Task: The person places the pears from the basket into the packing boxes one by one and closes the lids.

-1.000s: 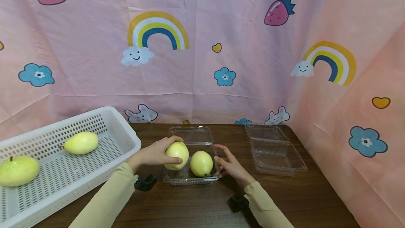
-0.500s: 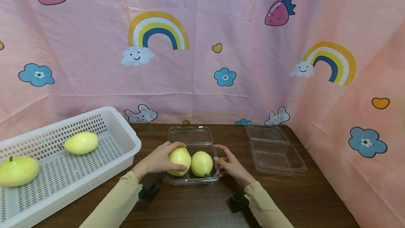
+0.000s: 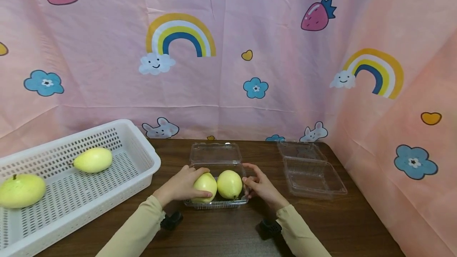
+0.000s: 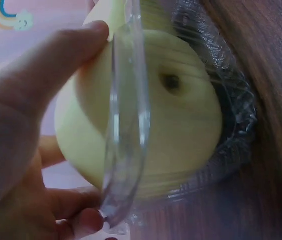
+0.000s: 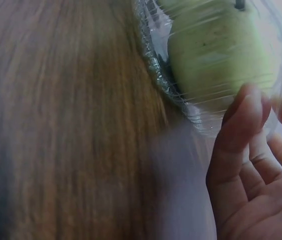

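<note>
A clear plastic clamshell box stands on the table, its lid tipped back. My left hand grips a yellow-green pear at the box's left side, thumb across its top. In the left wrist view, the lower part of that pear shows through the clear wall, inside the rim. A second pear sits beside it on the right, stem toward the front. My right hand holds the box's right edge, with fingertips against the wall in the right wrist view.
At the left, a white perforated basket holds one pear lying on its side and another pear nearer the front. A second clear clamshell box lies open at the right. Behind the table hangs a patterned pink cloth.
My left hand has lowered its pear into the box's left side and moved slightly right, up against the other pear. The right hand has stayed at the box's edge.
</note>
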The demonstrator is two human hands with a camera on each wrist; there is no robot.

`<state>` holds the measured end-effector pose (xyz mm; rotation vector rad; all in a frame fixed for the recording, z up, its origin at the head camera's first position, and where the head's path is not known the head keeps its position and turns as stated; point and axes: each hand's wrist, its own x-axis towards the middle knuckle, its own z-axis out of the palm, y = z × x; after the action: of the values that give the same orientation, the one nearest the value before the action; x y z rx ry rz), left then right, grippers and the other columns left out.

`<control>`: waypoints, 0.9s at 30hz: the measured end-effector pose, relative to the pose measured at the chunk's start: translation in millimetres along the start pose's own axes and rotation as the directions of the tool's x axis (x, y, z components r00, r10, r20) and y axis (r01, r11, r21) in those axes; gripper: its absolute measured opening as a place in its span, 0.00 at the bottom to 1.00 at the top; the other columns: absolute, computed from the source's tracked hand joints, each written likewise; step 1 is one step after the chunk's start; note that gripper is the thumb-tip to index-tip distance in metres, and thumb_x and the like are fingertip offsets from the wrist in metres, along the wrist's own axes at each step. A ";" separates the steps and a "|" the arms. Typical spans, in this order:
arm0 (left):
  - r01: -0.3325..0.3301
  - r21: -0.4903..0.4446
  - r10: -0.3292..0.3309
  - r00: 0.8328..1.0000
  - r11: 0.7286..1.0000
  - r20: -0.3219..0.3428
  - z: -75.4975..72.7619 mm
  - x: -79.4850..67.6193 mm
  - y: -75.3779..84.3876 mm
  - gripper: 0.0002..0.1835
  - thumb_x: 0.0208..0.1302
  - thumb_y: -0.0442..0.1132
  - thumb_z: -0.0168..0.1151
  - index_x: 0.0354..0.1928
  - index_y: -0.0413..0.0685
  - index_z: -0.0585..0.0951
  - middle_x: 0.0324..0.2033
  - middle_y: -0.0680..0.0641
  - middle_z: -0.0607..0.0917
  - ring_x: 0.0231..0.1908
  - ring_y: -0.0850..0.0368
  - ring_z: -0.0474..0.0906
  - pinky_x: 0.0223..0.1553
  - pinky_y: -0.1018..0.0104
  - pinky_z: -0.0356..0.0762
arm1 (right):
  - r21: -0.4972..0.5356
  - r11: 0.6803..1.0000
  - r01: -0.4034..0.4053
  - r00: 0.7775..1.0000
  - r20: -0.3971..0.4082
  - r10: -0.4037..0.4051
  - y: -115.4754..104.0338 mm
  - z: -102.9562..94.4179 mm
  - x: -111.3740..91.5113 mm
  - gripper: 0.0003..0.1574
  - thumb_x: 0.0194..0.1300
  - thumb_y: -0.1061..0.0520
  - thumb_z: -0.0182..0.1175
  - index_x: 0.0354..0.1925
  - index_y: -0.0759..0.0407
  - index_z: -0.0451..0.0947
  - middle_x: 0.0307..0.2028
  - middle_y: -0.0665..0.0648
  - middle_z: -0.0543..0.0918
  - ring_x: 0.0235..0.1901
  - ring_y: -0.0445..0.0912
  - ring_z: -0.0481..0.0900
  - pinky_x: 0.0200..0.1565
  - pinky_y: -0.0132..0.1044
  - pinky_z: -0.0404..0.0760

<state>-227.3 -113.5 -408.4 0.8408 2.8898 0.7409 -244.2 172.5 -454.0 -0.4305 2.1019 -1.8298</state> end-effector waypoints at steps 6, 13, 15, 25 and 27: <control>0.042 0.048 -0.044 0.998 0.998 0.039 -1.1 -1.9 4.7 0.40 0.53 0.60 0.69 0.60 0.38 0.74 0.42 0.38 0.81 0.38 0.48 0.67 0.34 0.54 0.72 | 0.003 1.000 0.006 1.000 0.003 -0.006 -0.9 1.4 -0.5 0.34 0.73 0.60 0.52 0.71 0.58 0.53 0.26 0.54 0.75 0.23 0.44 0.75 0.26 0.36 0.76; 0.018 0.019 -0.019 0.996 1.000 0.084 -6.0 -0.2 4.2 0.40 0.58 0.57 0.67 0.61 0.31 0.72 0.45 0.36 0.83 0.39 0.45 0.72 0.48 0.47 0.68 | 0.003 1.000 0.020 1.000 -0.005 -0.020 -1.0 1.8 -0.4 0.33 0.73 0.61 0.52 0.71 0.60 0.54 0.25 0.54 0.75 0.23 0.44 0.74 0.26 0.36 0.76; 0.007 -0.024 -0.006 0.998 1.000 0.069 -8.3 -1.4 0.9 0.37 0.61 0.55 0.65 0.61 0.31 0.72 0.48 0.36 0.82 0.44 0.42 0.75 0.52 0.45 0.68 | -0.006 1.000 0.028 0.999 -0.018 -0.028 -0.6 2.4 -0.5 0.33 0.72 0.62 0.53 0.70 0.61 0.55 0.24 0.54 0.75 0.22 0.44 0.74 0.25 0.35 0.76; -0.086 -0.171 0.047 0.975 0.981 -0.219 -13.0 -7.9 -20.6 0.17 0.64 0.37 0.64 0.54 0.38 0.78 0.37 0.43 0.75 0.31 0.53 0.69 0.32 0.64 0.68 | -0.043 0.997 0.059 0.996 -0.069 -0.062 1.1 2.0 -0.3 0.31 0.70 0.64 0.54 0.68 0.63 0.59 0.23 0.54 0.75 0.21 0.43 0.73 0.24 0.34 0.75; -0.076 -0.187 0.028 0.969 0.979 -0.246 -12.3 -8.2 -22.6 0.17 0.64 0.36 0.64 0.53 0.39 0.78 0.42 0.41 0.74 0.34 0.51 0.71 0.33 0.63 0.71 | -0.044 0.997 0.066 0.996 -0.064 -0.069 0.7 2.6 0.1 0.31 0.70 0.64 0.54 0.68 0.64 0.59 0.23 0.53 0.75 0.21 0.42 0.74 0.24 0.34 0.75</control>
<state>-233.6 -139.7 -408.6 0.8603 2.9405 1.1893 -243.2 170.2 -455.1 -0.4634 2.1974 -1.8642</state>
